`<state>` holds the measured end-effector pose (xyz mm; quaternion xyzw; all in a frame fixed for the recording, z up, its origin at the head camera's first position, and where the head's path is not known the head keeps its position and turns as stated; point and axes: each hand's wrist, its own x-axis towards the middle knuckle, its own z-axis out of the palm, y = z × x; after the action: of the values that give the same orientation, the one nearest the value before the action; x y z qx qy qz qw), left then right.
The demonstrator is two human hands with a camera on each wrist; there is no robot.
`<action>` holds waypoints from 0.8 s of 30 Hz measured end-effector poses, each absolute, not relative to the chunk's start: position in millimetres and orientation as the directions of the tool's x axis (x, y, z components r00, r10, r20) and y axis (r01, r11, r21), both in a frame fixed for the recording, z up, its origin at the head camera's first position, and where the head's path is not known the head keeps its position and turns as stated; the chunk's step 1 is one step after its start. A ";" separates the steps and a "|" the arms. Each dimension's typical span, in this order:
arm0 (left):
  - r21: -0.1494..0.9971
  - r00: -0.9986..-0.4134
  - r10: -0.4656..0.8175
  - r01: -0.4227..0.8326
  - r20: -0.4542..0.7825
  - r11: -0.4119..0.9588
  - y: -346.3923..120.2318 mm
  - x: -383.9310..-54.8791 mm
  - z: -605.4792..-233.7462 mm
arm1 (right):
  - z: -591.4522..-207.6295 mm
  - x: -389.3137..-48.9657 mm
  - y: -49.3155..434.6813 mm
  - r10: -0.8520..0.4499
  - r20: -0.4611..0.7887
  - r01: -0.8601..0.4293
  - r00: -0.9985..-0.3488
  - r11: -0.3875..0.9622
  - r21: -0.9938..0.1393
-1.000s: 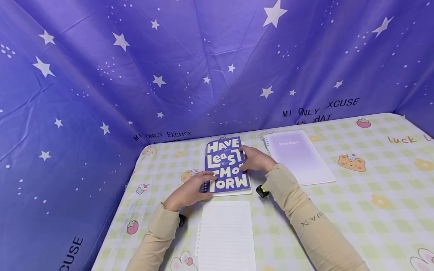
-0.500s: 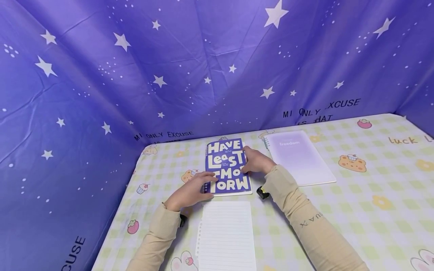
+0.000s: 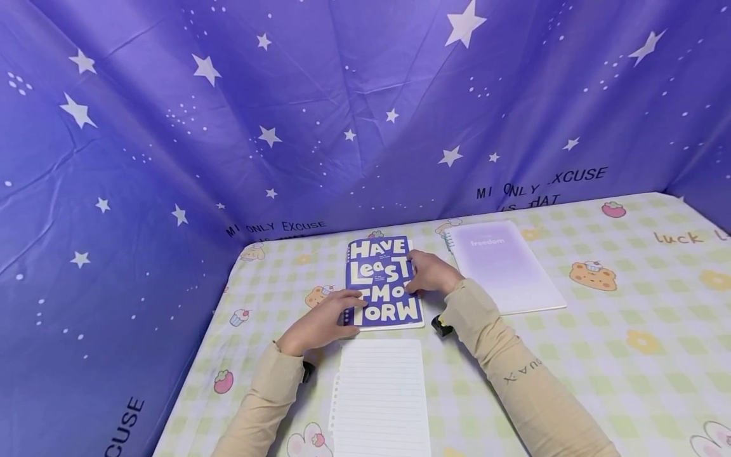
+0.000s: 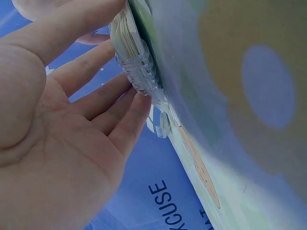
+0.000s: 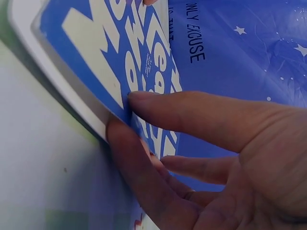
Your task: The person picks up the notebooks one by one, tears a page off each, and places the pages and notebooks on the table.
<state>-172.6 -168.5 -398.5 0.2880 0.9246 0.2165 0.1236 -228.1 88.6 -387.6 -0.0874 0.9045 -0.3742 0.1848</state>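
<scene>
The blue ring notebook [image 3: 379, 270] lies on the table, shut, with its big white words the right way up for you. Its clear rings [image 4: 139, 72] run down the left side. Your left hand [image 3: 322, 324] is there at the near corner, fingers long and loose, touching the rings, probably to keep the book from sliding. How hard it presses, you can't tell. Your right hand [image 3: 435, 271] pinches the other long edge, thumb on top of the cover and a finger on the side. That edge has no rings, so it looks like the easy one to grab. Just below the book is a sheet of lined paper [image 3: 382, 400], its little holes on the left too. To the right is a pale purple notebook [image 3: 505, 266], near but apart. A checked cloth [image 3: 645, 304] covers the table, with a starry curtain [image 3: 320, 95] behind.
</scene>
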 end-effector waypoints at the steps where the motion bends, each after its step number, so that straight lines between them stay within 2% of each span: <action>1: 0.472 -0.805 0.585 0.478 -0.103 0.741 -169.1 -172.1 -398.6 | -387.3 -228.1 87.7 -0.294 -0.270 -0.021 -0.917 0.712 -0.702; 10: 0.480 -0.805 0.584 0.473 -0.103 0.738 -170.1 -173.3 -396.3 | -387.3 -230.1 83.9 -0.280 -0.253 -0.056 -0.926 0.765 -0.642; 18: 0.475 -0.790 0.610 0.516 -0.058 0.713 -163.3 -177.3 -387.6 | -376.8 -228.0 91.4 -0.293 -0.093 -0.175 -0.952 0.765 -0.620; 24: 0.490 -0.777 0.630 0.548 -0.003 0.678 -139.3 -179.9 -374.0 | -363.2 -224.6 114.3 -0.289 0.022 -0.247 -0.957 0.775 -0.582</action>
<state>-179.9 -139.3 -374.0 0.3228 0.9120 0.2380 0.0859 -224.6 114.3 -363.2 -0.1425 0.9414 -0.3038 0.0346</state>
